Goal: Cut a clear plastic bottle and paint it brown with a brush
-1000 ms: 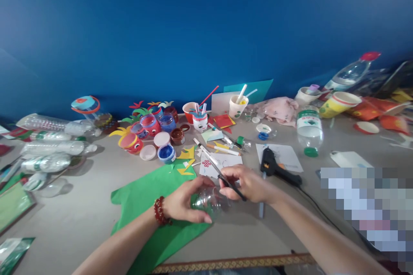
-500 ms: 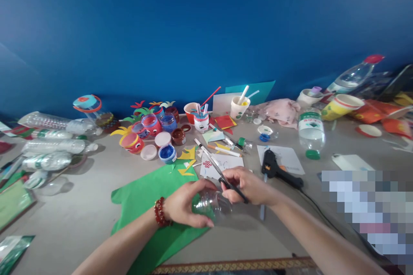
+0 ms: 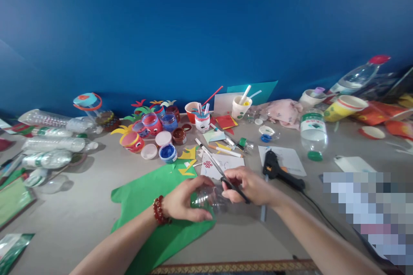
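My left hand [image 3: 183, 202] curls around a clear plastic bottle piece [image 3: 206, 201], thumb below and fingers above. In my right hand [image 3: 247, 184] is a pair of scissors [image 3: 217, 164], its blades pointing up and to the left and its black handles against my palm. The right fingertips are close by the plastic's right end; whether they touch it I cannot tell. Beneath my left hand lies a green sheet [image 3: 145, 197]. Just beyond the hands is a white paper [image 3: 226, 164] with a red knot drawing.
A black glue gun [image 3: 280, 172] rests at right, its cord trailing forward. Clear bottles [image 3: 58, 144] lie at left. Paint jars [image 3: 167, 153] and decorated cups [image 3: 131, 142] stand behind the green sheet. An upright bottle [image 3: 313, 133] and a phone-like white object [image 3: 355, 164] are at right.
The clear plastic piece has turned slightly in my left hand, and that hand has shifted a little. The scissors stay in my right hand in nearly the same place.
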`<state>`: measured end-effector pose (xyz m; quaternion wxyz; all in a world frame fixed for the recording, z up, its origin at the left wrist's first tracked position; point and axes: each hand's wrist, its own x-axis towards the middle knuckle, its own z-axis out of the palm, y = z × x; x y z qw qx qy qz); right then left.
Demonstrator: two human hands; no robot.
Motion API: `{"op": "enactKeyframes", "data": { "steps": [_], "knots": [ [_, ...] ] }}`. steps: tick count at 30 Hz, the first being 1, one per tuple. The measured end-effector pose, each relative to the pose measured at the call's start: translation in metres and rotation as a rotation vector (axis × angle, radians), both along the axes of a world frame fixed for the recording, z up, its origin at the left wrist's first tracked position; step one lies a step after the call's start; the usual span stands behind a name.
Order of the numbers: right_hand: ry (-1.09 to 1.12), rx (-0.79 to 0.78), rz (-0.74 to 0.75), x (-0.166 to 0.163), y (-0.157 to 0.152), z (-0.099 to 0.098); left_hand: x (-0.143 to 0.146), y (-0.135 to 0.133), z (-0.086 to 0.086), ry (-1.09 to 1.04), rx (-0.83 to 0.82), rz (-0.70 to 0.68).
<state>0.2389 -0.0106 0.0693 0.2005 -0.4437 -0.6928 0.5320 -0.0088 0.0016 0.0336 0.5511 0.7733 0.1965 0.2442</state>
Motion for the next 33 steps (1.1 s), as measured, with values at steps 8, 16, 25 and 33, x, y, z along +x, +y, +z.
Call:
{"op": "enactKeyframes", "data": {
  "steps": [8,16,25,33],
  "knots": [
    [-0.108,0.139,0.012,0.0,0.0,-0.004,0.0,0.001,-0.002,-0.062,-0.021,0.016],
    [-0.019,0.133,-0.019,-0.002,-0.001,-0.002,0.0,-0.001,-0.001,-0.05,-0.026,0.0],
    [-0.028,0.139,-0.063,-0.006,-0.003,-0.002,0.001,-0.001,0.0,-0.042,-0.002,0.002],
    [0.029,0.131,-0.129,-0.01,-0.005,-0.004,0.001,-0.003,0.0,-0.004,0.06,0.036]
  ]
}}
